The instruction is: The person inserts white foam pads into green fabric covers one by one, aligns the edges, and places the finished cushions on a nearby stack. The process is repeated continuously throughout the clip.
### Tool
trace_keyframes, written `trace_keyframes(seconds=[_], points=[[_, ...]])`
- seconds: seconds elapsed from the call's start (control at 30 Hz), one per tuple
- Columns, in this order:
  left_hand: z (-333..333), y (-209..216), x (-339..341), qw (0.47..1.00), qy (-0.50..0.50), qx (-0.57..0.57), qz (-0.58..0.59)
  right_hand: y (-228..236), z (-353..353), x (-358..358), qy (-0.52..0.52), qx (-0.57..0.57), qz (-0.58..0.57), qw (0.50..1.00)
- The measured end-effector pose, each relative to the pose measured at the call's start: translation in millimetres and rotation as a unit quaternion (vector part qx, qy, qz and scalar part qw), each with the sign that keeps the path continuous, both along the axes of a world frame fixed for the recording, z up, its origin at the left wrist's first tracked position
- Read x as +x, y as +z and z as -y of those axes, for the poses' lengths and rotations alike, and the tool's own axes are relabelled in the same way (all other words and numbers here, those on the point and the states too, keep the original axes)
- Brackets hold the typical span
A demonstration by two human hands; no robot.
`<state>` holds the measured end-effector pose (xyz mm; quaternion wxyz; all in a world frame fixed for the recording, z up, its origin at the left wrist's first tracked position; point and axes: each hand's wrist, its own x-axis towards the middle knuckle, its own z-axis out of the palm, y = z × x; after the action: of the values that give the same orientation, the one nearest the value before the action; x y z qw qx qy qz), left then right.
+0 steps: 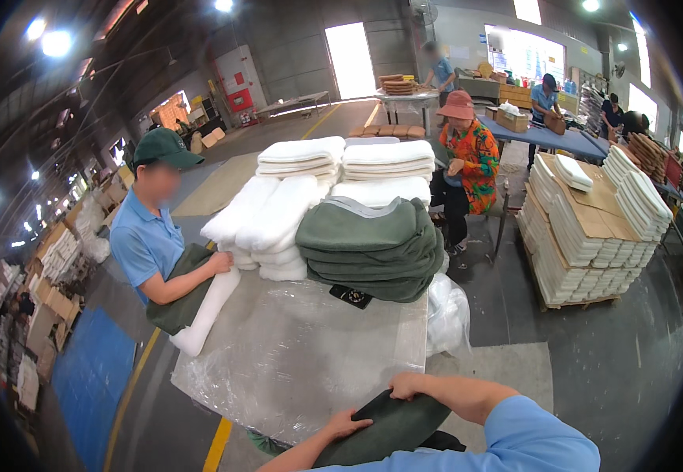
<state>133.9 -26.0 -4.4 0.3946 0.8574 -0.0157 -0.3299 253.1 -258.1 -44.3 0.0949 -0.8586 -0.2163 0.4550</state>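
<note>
Just beyond my body at the near edge of the table, I hold a dark green fabric cover point(392, 431). My left hand point(347, 425) grips its left edge, thumb on top. My right hand point(409, 385) is closed on its far upper edge, the fingertips partly hidden. Farther up the table lies a pile of folded dark green covers point(366, 256), a black patch point(351, 296) showing at its front. Behind and left of it are stacked thick white pads point(274, 208).
The table point(302, 346) has clear plastic film over it. At its left a co-worker point(149, 236) holds a green cover and a white pad point(209, 311). A seated person point(467, 161) is beyond on the right. A pallet of white pads point(585, 228) stands right; a plastic bag point(447, 315) hangs beside the table.
</note>
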Motion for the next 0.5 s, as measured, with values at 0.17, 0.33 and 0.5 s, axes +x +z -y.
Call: trace_keyframes(seconds=[0.17, 0.33, 0.5], points=[[5, -4, 5, 0.984, 0.028, 0.063, -0.162, 17, -14, -1, -0.065, 0.018, -0.035, 0.997], [23, -26, -10, 0.973, 0.044, 0.227, 0.004, -3, -19, -5, -0.145, 0.079, 0.005, 0.986], [23, -40, -11, 0.952, 0.095, 0.282, 0.069, -20, -16, -15, -0.197, 0.172, 0.131, 0.956]])
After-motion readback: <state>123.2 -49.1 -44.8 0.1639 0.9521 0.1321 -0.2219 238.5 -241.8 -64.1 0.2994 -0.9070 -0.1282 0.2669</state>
